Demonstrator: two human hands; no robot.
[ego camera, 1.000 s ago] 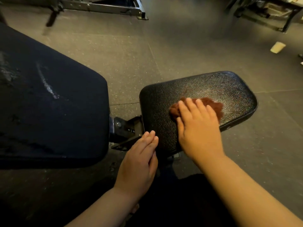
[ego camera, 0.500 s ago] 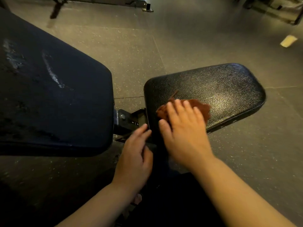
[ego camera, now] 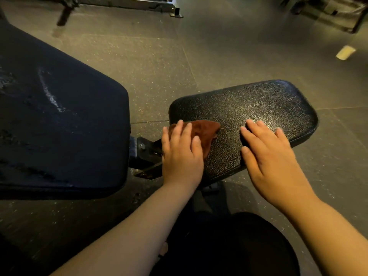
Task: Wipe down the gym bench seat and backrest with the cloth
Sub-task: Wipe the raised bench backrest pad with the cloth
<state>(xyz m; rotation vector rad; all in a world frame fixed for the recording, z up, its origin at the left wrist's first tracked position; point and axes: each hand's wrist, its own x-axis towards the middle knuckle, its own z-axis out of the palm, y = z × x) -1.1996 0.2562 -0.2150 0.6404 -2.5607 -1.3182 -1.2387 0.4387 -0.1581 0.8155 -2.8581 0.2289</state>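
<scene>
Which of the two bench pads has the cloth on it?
The smaller seat pad on the right: the brown cloth lies on its left end, under the left hand. The backrest has none.

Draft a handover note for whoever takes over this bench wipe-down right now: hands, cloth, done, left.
Left hand: flat, pressing the brown cloth onto the seat at its corner nearest the backrest.
Right hand: flat on bare seat, holding nothing.
Done: seat wiping underway; coverage cannot be told.
Left: finish the seat, then the backrest, which shows pale streaks.
</scene>
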